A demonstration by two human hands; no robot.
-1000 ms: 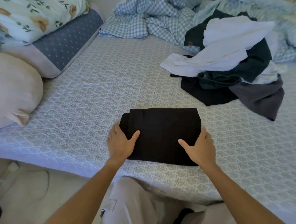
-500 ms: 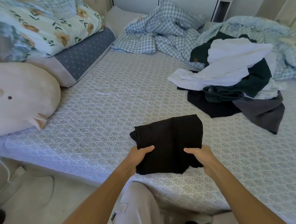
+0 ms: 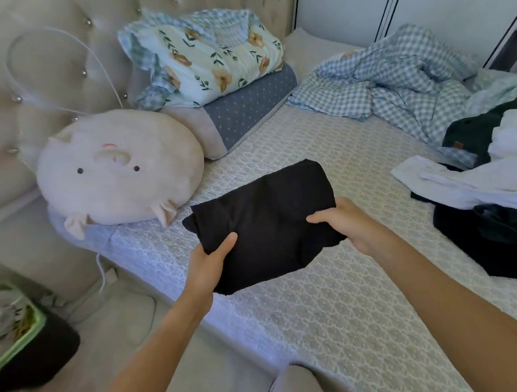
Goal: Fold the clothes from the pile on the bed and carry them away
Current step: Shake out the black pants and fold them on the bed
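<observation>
While the left hand (image 3: 208, 265) and right hand (image 3: 350, 225) each keep a pinching grip, thumbs on top, on opposite edges of the folded black cloth garment (image 3: 264, 223), it hangs flat above the patterned bed (image 3: 339, 298), seemingly to preserve its folds for carrying, with the unfolded pile of dark and white clothes (image 3: 500, 191) to the right.

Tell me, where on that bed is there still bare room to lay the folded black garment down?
The widest bare stretch of the patterned bed sheet runs down the middle, bordered by the round pig-faced cushion, the blue dotted pillow and the crumpled checked blanket. The near edge below the folded black garment is free too. The right side is crowded by the clothes pile.
</observation>
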